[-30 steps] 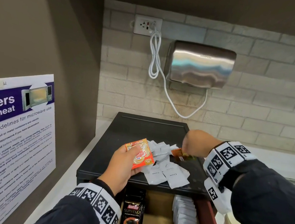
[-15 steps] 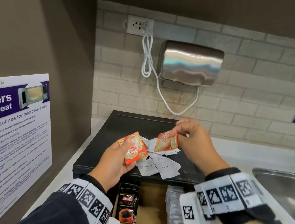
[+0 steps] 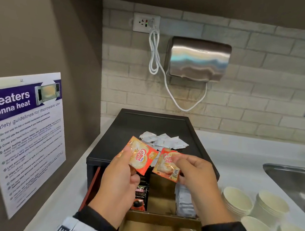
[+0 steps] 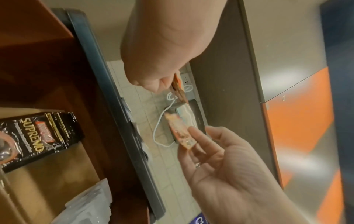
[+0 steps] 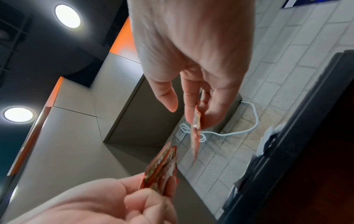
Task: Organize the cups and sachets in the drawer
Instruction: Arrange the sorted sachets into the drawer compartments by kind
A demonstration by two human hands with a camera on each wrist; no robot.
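Observation:
My left hand grips a small stack of orange Coffee mate sachets above the front of the black organiser box. From the right wrist view these sachets show as two or more layers. My right hand pinches one more orange sachet just right of them, a small gap apart. This sachet hangs edge-on between thumb and fingers. Loose white sachets lie on the box top. The open drawer holds a black Kopiko sachet and a row of white sachets.
Stacks of paper cups stand on the white counter right of the drawer, before a steel sink. A brown wall with a microwave poster closes the left side. A steel hand dryer and its white cord hang on the tiled wall behind.
My right hand lifted an orange sachet off the pile on the box and brought it back beside the left hand's sachets. Both hands now hover nearer me, over the drawer front.

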